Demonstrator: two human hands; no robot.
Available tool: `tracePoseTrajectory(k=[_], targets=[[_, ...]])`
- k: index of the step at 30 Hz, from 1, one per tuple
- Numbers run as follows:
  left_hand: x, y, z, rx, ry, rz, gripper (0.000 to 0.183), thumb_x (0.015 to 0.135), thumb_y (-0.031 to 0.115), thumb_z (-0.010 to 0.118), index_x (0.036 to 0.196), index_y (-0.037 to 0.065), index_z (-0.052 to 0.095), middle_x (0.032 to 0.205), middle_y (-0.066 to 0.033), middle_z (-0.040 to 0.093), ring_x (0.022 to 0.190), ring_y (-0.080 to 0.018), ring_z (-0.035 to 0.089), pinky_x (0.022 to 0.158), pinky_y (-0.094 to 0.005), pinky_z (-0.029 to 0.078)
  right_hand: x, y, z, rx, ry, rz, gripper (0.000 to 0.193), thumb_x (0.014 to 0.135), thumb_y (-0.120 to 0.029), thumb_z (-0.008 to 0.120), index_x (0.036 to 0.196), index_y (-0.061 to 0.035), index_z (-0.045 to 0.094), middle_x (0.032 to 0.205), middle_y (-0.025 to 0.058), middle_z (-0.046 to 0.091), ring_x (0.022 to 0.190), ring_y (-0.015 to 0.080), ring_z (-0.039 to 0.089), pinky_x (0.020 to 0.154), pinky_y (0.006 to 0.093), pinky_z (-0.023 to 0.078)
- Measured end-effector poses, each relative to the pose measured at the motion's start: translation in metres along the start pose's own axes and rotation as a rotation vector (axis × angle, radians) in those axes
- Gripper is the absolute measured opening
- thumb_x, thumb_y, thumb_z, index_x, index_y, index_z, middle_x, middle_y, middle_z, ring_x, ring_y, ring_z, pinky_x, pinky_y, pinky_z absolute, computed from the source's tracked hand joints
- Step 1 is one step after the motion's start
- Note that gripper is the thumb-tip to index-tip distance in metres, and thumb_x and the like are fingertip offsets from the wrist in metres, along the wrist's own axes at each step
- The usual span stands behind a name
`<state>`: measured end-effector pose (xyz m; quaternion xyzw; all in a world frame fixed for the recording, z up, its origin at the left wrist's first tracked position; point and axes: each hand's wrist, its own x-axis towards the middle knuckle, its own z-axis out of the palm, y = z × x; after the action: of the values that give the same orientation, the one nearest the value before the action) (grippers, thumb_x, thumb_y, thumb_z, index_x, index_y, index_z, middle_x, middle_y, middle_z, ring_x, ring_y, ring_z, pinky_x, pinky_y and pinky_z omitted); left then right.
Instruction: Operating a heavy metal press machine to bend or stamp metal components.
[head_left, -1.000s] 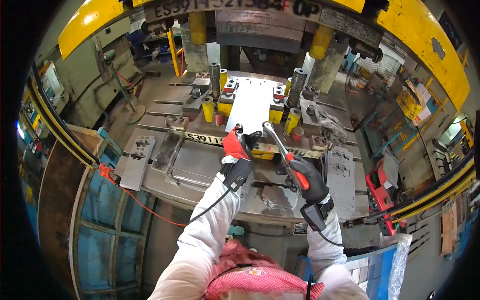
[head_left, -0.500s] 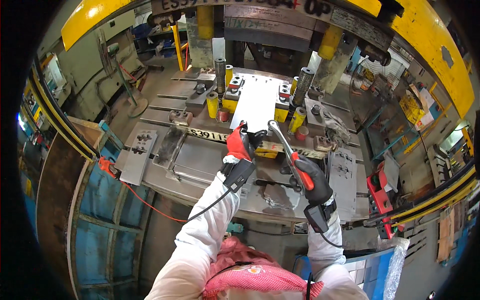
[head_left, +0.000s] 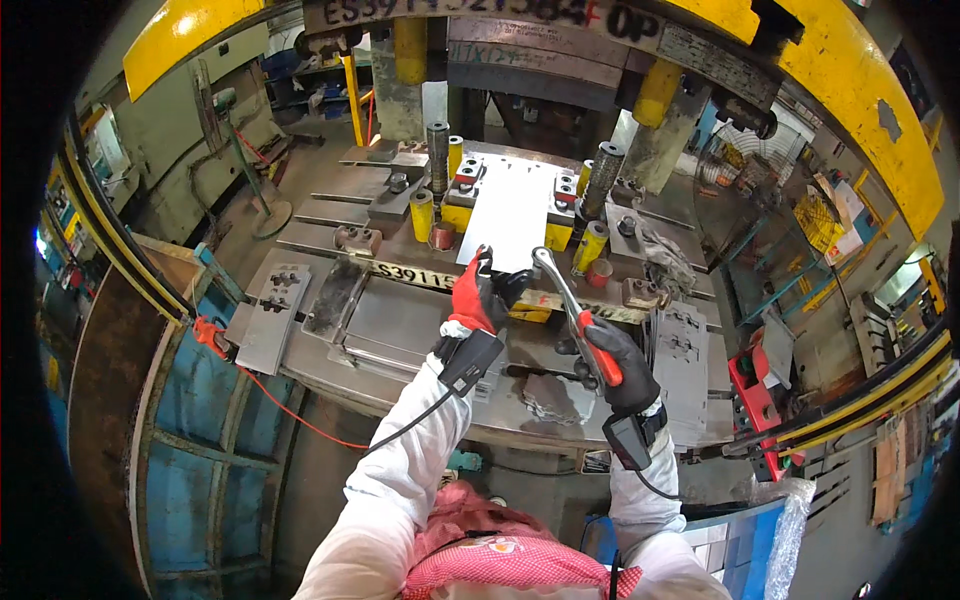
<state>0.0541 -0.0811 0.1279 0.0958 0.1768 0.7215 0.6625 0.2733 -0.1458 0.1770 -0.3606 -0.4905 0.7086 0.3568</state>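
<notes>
My left hand (head_left: 481, 294), in a red and black glove, is at the near edge of a bright white flat sheet (head_left: 508, 212). Its index finger points forward over that edge and the thumb spreads to the right; whether it touches the sheet is unclear. The sheet lies on the die between yellow posts. To the right, my right hand (head_left: 629, 366) wears a black glove and is closed around a ratchet wrench (head_left: 565, 290) with a red handle. The wrench's round metal head tilts up and left, near the sheet's front right corner.
Dark guide pillars (head_left: 603, 180) and yellow posts (head_left: 591, 246) flank the sheet. On the near press bed lie a grey rag (head_left: 557, 398) and stacked metal plates (head_left: 681, 370). A red control box (head_left: 757, 402) is at right; a blue metal bin (head_left: 185, 440) stands at left. The upper die (head_left: 540, 50) hangs overhead.
The view has shifted slightly. My left hand stays at the sheet's near edge, and my right hand still holds the ratchet wrench. More of the grey rag shows beside it.
</notes>
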Motion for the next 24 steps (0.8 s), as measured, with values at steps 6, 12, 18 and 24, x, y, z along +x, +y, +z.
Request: tracePoseTrajectory(k=[6,12,18,24], targets=[[0.012,-0.006,-0.009,0.003,0.062,0.014,0.033,0.090,0.018,0.041,0.105,-0.011,0.046,0.093,-0.0269,0.059,0.078,-0.0363,0.062,0.074,-0.0384,0.055,-0.002,-0.005,0.004,0.006,-0.015,0.017,0.049,0.082,-0.035,0.051,0.118,-0.0029,0.045,0.087,0.0087,0.060,0.053,0.0074,0.049,0.046,0.0200,0.037],[0.026,-0.014,-0.038,0.856,-0.026,0.405,0.032,0.090,0.020,0.043,0.099,-0.010,0.051,0.089,-0.0223,0.062,0.078,-0.0292,0.064,0.072,-0.0332,0.055,0.000,-0.003,0.000,-0.083,-0.042,-0.033,0.049,0.081,-0.034,0.051,0.119,-0.0027,0.044,0.087,0.0074,0.061,0.052,0.0067,0.047,0.046,0.0198,0.038],[0.025,-0.009,-0.032,0.228,0.055,0.146,0.034,0.090,0.021,0.045,0.095,-0.011,0.053,0.085,-0.0220,0.063,0.079,-0.0254,0.064,0.071,-0.0307,0.054,-0.037,0.019,0.005,-0.059,0.154,-0.103,0.051,0.080,-0.031,0.053,0.120,-0.0009,0.043,0.087,0.0061,0.059,0.057,0.0071,0.049,0.047,0.0199,0.039],[0.015,-0.013,-0.005,0.060,0.158,0.089,0.035,0.091,0.021,0.043,0.096,-0.013,0.051,0.090,-0.0253,0.061,0.079,-0.0302,0.063,0.072,-0.0334,0.055,-0.135,0.116,-0.009,0.167,0.154,0.047,0.064,0.077,-0.027,0.057,0.131,-0.0029,0.032,0.094,0.0090,0.057,0.064,0.0121,0.053,0.054,0.0243,0.044]])
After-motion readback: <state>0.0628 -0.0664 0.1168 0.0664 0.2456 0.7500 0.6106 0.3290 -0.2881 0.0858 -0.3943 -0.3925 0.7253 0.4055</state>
